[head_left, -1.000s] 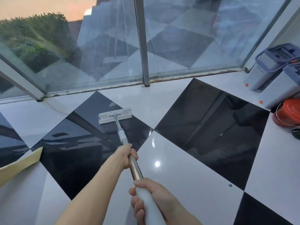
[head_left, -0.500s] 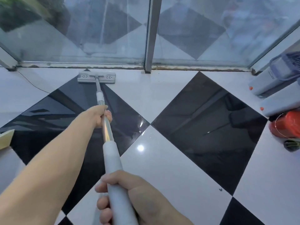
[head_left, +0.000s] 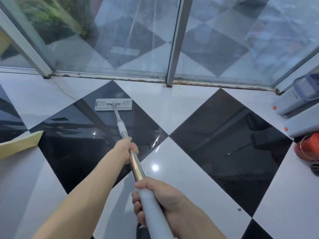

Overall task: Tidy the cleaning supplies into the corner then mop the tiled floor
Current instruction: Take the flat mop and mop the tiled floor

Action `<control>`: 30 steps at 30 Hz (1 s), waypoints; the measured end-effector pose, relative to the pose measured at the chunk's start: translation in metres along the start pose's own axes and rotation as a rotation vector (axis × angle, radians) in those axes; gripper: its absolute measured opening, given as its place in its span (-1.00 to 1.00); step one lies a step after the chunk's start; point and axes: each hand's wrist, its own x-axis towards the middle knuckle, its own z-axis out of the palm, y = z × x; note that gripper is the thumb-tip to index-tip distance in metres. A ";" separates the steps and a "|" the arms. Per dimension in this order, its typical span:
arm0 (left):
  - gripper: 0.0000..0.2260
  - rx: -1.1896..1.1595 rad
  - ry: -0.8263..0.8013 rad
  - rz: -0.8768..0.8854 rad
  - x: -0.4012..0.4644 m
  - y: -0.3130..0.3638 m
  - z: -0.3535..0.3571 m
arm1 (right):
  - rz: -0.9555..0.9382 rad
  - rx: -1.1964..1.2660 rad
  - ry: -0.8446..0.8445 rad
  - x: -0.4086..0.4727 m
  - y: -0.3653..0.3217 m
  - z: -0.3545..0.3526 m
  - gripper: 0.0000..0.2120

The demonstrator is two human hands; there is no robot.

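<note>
A flat mop with a white rectangular head point(head_left: 113, 104) lies flat on a black tile of the black-and-white floor point(head_left: 181, 169), a little short of the glass wall. Its metal pole point(head_left: 136, 166) runs back toward me. My left hand point(head_left: 125, 149) grips the metal part of the pole. My right hand point(head_left: 160, 199) grips the white handle end lower down. In the right corner stand two grey-white mop buckets point(head_left: 296, 100) with orange plugs, and an orange container point(head_left: 309, 149) beside them.
A glass wall with metal posts point(head_left: 174, 49) and a rusty bottom track closes the far side. A tan cardboard piece point(head_left: 19, 145) lies on the floor at the left. A thin wire point(head_left: 63, 91) runs along the floor near the left post.
The mop head was pushed forward to the glass track half a second ago and has since been pulled back onto the black tile. Both hands stayed on the pole.
</note>
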 end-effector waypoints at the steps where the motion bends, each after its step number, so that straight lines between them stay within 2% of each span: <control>1: -0.79 -0.011 0.007 0.003 -0.010 -0.013 -0.008 | -0.011 -0.001 0.017 -0.002 0.012 -0.002 -0.81; 6: -0.73 -0.034 0.018 -0.020 -0.057 -0.089 -0.046 | -0.015 0.007 0.028 -0.023 0.085 -0.018 -0.77; 12: -0.77 -0.037 0.015 -0.017 -0.112 -0.178 -0.078 | 0.046 0.014 0.019 -0.047 0.162 -0.043 -0.78; 17: -0.76 -0.036 -0.022 -0.041 -0.140 -0.218 -0.098 | 0.047 0.018 0.009 -0.047 0.197 -0.049 -0.73; 23: -0.79 0.038 -0.042 -0.053 -0.131 -0.192 -0.098 | 0.035 0.188 -0.069 -0.039 0.189 -0.033 -0.70; 30: -0.75 0.072 -0.050 -0.061 -0.072 -0.089 -0.106 | 0.024 0.238 -0.092 0.004 0.131 0.022 -0.75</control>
